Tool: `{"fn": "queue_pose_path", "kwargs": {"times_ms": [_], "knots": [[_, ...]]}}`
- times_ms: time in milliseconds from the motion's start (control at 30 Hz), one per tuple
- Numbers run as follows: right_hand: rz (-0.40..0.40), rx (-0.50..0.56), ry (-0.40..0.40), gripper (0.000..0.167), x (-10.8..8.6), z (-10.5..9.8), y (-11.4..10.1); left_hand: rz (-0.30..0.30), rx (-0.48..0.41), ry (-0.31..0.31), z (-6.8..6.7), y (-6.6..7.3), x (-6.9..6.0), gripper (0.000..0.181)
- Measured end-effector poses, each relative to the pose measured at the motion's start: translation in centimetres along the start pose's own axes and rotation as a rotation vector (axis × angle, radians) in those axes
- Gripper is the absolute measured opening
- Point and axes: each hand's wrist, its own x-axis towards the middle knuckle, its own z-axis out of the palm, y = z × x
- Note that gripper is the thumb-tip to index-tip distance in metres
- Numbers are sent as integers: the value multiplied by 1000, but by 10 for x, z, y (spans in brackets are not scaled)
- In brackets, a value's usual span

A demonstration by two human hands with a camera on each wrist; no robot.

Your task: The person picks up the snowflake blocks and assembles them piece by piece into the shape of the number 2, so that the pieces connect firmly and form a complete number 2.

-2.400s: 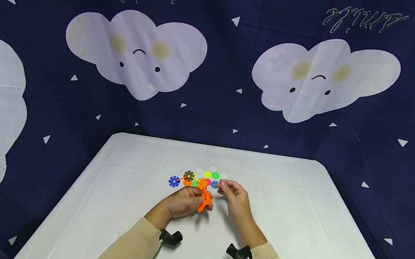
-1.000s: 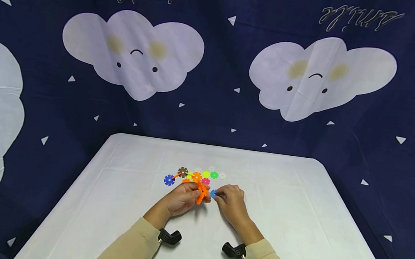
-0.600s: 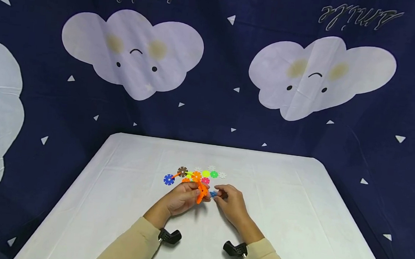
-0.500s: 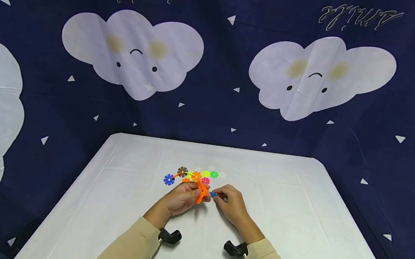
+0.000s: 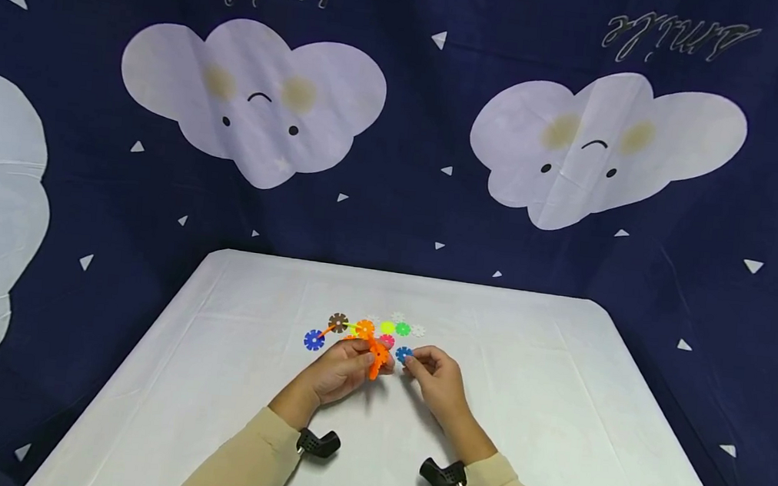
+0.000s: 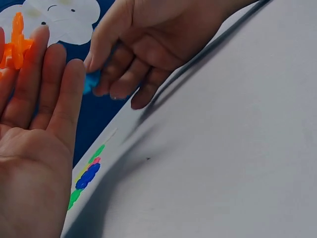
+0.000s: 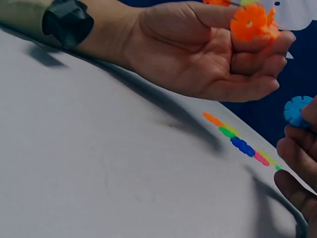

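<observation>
In the head view the left hand [image 5: 339, 374] holds linked orange discs [image 5: 378, 358] between thumb and fingers. From them a chain runs up and left through another orange disc [image 5: 364, 329] and a brown disc [image 5: 338, 323] to a dark blue disc [image 5: 314, 340]. Just to the right, the right hand [image 5: 442, 383] pinches a light blue notched disc [image 5: 403, 355], apart from the orange ones. The right wrist view shows that light blue disc [image 7: 298, 111] with its face visible, and the orange discs [image 7: 250, 23] at the left hand's fingertips.
Loose discs lie flat beyond the hands on the white table [image 5: 520, 409]: yellow [image 5: 388, 327], green [image 5: 403, 329], pink [image 5: 386, 341] and white [image 5: 417, 330]. A dark blue one [image 7: 242, 147] shows among them in the right wrist view. Behind the table hangs a navy cloth [image 5: 405, 221] with clouds.
The right hand has picked up the light blue disc from the group and brought it nearer the left hand. Since half a second ago the disc has turned from edge-on to face-on.
</observation>
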Motion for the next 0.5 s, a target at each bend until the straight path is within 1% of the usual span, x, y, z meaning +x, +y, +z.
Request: {"fn": "queue_pose_path", "kwargs": {"times_ms": [100,233,367,433,500], "knots": [[58,122,26,10,-2,3,-4,16,-10,81,0,2,-1,32],[102,268,32,15,-5,5,-7,55,-33,186,-1,4,0,33],[166,445,11,9,-8,10,-9,104,-38,236,-2,5,1,35],[197,509,-22,4,-11,14,-11,125,-35,242,-2,5,2,36],[214,544,-72,8,-14,19,-12,136,-34,246,-3,4,2,35]]}}
